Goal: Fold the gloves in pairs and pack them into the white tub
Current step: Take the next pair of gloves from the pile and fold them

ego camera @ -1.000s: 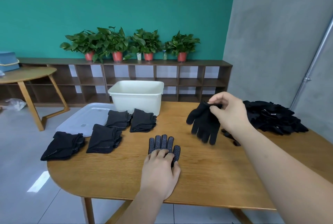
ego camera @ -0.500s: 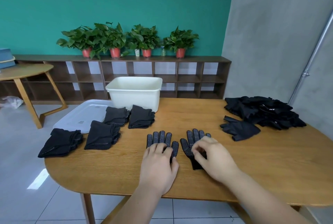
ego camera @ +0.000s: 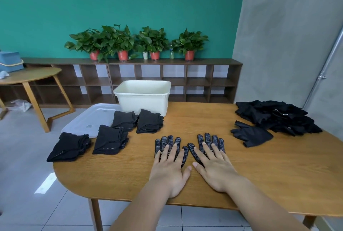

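Note:
Two black dotted gloves lie flat, side by side, fingers pointing away, near the table's front. My left hand [ego camera: 169, 169] rests flat with fingers spread on the left glove [ego camera: 167, 141]. On the right glove [ego camera: 210, 140] my right hand [ego camera: 216, 167] lies flat the same way. Neither hand grips anything. Several folded glove pairs [ego camera: 109, 139] sit at the left. The white tub [ego camera: 143, 96] stands at the table's far edge. A heap of loose black gloves [ego camera: 276, 116] lies at the right, one single glove [ego camera: 252, 136] in front of it.
A translucent lid [ego camera: 87, 123] lies left of the tub, overhanging the wooden table [ego camera: 241, 175]. A second round table [ego camera: 29, 76] stands at the far left. A low shelf with potted plants [ego camera: 120, 45] runs along the green wall.
My right hand carried a glove from the heap, laid it beside the left glove, and now presses flat on it. My left hand stayed on its glove, fingers now spread.

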Tool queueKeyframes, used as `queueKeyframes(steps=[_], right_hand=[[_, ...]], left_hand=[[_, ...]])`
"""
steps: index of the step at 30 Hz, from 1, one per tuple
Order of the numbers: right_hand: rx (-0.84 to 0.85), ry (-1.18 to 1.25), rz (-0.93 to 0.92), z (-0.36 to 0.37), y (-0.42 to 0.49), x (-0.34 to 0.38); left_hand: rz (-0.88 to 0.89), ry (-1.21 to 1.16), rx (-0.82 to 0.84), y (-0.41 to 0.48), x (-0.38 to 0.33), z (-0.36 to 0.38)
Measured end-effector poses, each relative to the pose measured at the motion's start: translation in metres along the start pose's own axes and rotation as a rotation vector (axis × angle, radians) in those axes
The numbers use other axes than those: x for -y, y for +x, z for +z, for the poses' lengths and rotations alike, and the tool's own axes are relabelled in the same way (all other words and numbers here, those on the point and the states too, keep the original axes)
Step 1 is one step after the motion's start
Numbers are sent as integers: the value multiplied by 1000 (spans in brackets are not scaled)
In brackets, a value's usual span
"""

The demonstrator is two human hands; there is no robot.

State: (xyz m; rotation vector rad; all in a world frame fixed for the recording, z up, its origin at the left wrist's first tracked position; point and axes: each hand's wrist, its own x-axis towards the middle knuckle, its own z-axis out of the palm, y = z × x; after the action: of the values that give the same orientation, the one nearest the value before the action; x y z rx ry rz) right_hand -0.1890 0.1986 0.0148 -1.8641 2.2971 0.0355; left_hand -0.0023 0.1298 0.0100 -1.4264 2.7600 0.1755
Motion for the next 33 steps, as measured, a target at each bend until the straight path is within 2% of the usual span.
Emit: queueKeyframes(steps=[3,8,12,14,18,20,22,25,26,30,33], right_hand=[[-5,8,2,2,-7,2],[-59,8,-3,10,-32,6],[-268,7,-43,21,-46,6],[-333,30,-86,24,-50,6],[-273,93,-85,20,-48,7],[-314,103,-107,20,-47,8],[-444,160,-104,23,-51,8],[-740,239,-109,31,-57,6],[-779,244,-100,32,-57,6],[-707,241,-74,32,-54,6],[-738,264,-78,35,-54,5]], left_hand=[[-9,26,53,-2,0,-2],[-13,20,48,-15,-4,0],[15,-4,-99,-30,-4,9],[36,-32,-101,-32,-3,11],[27,-16,-74,-28,-4,9],[31,-17,-86,-29,-5,8],[56,-72,-182,-33,-4,10],[79,-224,-441,-42,0,13],[74,-260,-492,-44,2,14],[65,-310,-464,-41,7,19],[60,-388,-499,-42,6,19]])
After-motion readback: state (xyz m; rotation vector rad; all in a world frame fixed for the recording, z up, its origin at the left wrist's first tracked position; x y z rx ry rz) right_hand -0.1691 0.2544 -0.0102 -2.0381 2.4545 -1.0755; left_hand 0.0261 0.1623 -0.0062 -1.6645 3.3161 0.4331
